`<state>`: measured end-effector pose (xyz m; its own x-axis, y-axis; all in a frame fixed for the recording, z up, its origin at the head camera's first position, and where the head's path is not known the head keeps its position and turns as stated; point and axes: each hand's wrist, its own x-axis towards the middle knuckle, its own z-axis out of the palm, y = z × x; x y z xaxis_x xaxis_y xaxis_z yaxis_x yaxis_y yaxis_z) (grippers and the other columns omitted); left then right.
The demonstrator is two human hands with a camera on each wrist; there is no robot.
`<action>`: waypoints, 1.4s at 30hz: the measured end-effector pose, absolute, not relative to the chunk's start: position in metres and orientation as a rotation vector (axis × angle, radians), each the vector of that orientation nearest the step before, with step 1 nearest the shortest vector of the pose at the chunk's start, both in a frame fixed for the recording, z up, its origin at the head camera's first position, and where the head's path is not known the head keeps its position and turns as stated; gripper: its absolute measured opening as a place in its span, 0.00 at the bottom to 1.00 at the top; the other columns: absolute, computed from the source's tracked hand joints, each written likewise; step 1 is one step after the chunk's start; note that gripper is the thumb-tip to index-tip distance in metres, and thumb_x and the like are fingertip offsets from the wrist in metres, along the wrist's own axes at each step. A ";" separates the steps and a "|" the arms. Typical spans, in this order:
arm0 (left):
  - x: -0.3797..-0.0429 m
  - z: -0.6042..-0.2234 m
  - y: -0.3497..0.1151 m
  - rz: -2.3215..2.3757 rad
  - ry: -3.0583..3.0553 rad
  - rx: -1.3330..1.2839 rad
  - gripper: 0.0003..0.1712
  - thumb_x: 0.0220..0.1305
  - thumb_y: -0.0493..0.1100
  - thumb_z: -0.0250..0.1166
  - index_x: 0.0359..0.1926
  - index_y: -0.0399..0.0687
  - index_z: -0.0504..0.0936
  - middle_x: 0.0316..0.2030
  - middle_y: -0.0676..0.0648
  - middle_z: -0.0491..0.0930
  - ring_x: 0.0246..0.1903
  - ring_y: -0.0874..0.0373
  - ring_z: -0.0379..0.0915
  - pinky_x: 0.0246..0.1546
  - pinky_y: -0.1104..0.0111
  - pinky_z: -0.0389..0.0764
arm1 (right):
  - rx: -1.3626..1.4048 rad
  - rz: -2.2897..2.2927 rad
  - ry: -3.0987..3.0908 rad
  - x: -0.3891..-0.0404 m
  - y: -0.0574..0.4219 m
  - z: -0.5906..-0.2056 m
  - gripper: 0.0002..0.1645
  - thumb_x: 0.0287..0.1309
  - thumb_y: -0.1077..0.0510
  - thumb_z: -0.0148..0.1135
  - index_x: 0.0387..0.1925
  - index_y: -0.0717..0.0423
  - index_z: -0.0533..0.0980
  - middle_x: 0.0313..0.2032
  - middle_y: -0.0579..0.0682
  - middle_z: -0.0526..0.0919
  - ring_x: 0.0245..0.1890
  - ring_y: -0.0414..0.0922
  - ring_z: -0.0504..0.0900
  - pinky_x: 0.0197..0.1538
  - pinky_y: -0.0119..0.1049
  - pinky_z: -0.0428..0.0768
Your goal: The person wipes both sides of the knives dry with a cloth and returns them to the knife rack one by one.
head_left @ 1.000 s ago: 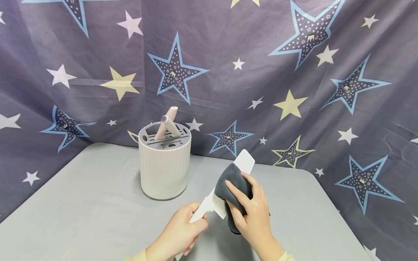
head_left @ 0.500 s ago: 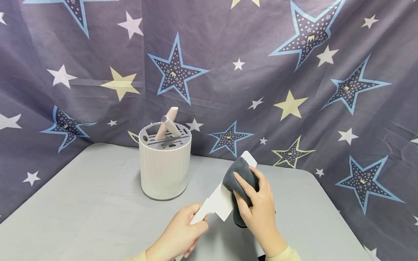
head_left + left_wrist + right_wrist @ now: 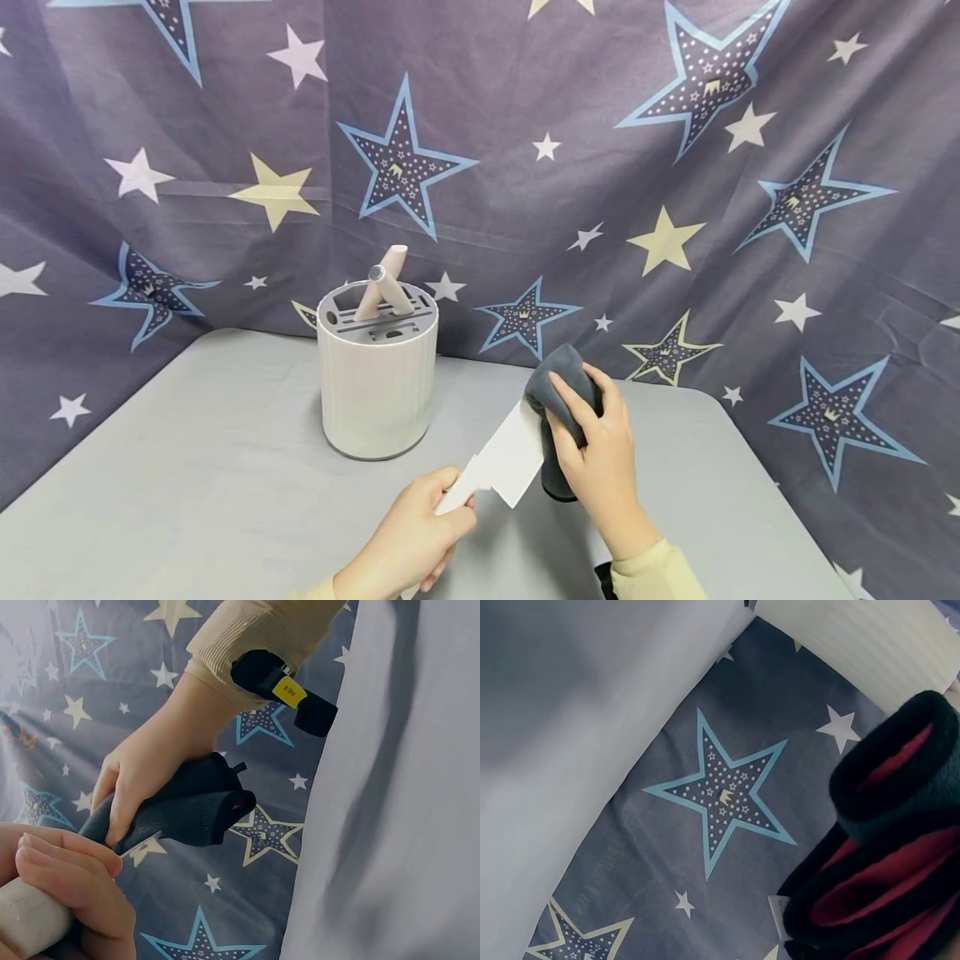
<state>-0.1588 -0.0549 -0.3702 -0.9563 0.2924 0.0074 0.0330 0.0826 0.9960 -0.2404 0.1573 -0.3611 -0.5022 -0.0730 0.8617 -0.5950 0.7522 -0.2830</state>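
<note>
My left hand [image 3: 412, 525] grips the white handle of a kitchen knife [image 3: 513, 454]. Its broad white blade slants up and to the right above the table. A folded dark grey cloth [image 3: 562, 371] wraps over the blade's far end and hides the tip. My right hand [image 3: 598, 450] holds that cloth, fingers bent over it. In the left wrist view, the blade shows as a thin edge beside the cloth [image 3: 187, 814], with the pale handle [image 3: 30, 919] inside my left fist. Red inner folds of the cloth [image 3: 907, 892] appear in the right wrist view.
A white ribbed knife block [image 3: 377, 396] stands on the grey table [image 3: 225, 500], left of the knife. Two pale pink handles [image 3: 392, 290] stick out of its slotted top. Behind the table hangs a star-patterned curtain [image 3: 510, 233].
My right hand has slid the cloth up and right along the blade to its far end, baring more of the blade near the handle. The left hand stays almost still.
</note>
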 end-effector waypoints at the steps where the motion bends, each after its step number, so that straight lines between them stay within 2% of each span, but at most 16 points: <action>1: -0.159 -0.370 -0.055 1.977 2.162 0.328 0.04 0.54 0.32 0.55 0.33 0.35 0.70 0.08 0.53 0.63 0.03 0.65 0.57 0.03 0.74 0.61 | 0.495 0.711 -2.023 -0.242 0.158 -0.361 0.23 0.55 0.61 0.69 0.54 0.45 0.82 0.61 0.63 0.73 0.55 0.65 0.74 0.49 0.62 0.75; 7: -0.159 -0.371 -0.054 1.979 2.162 0.340 0.04 0.54 0.32 0.55 0.33 0.34 0.70 0.08 0.53 0.63 0.03 0.65 0.57 0.03 0.73 0.61 | 0.422 0.737 -2.074 -0.247 0.161 -0.358 0.22 0.58 0.59 0.68 0.56 0.46 0.82 0.61 0.63 0.72 0.58 0.65 0.73 0.51 0.64 0.75; 16: -0.159 -0.371 -0.054 1.951 2.191 0.330 0.02 0.55 0.32 0.55 0.31 0.40 0.70 0.08 0.52 0.64 0.04 0.63 0.57 0.04 0.72 0.62 | 0.377 0.765 -2.083 -0.247 0.159 -0.359 0.22 0.60 0.58 0.66 0.57 0.47 0.81 0.62 0.63 0.72 0.60 0.66 0.71 0.56 0.64 0.71; 29: -0.158 -0.365 -0.054 1.962 2.261 0.273 0.03 0.55 0.33 0.55 0.33 0.38 0.71 0.08 0.52 0.63 0.04 0.63 0.57 0.03 0.73 0.61 | 0.534 0.720 -1.959 -0.234 0.137 -0.373 0.25 0.54 0.60 0.69 0.56 0.46 0.81 0.59 0.64 0.75 0.54 0.64 0.75 0.49 0.61 0.76; 42: -0.161 -0.363 -0.057 1.943 2.282 0.258 0.03 0.56 0.32 0.55 0.33 0.41 0.72 0.08 0.53 0.63 0.04 0.64 0.57 0.03 0.74 0.61 | 0.624 0.720 -2.001 -0.213 0.121 -0.385 0.28 0.52 0.57 0.68 0.58 0.44 0.79 0.62 0.63 0.72 0.52 0.58 0.74 0.46 0.55 0.76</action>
<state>-0.1611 -0.0567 -0.3630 -0.9765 0.2155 0.0095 0.0437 0.1545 0.9870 -0.2125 0.1212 -0.3847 -0.4744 -0.1470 0.8679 -0.6666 0.7040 -0.2451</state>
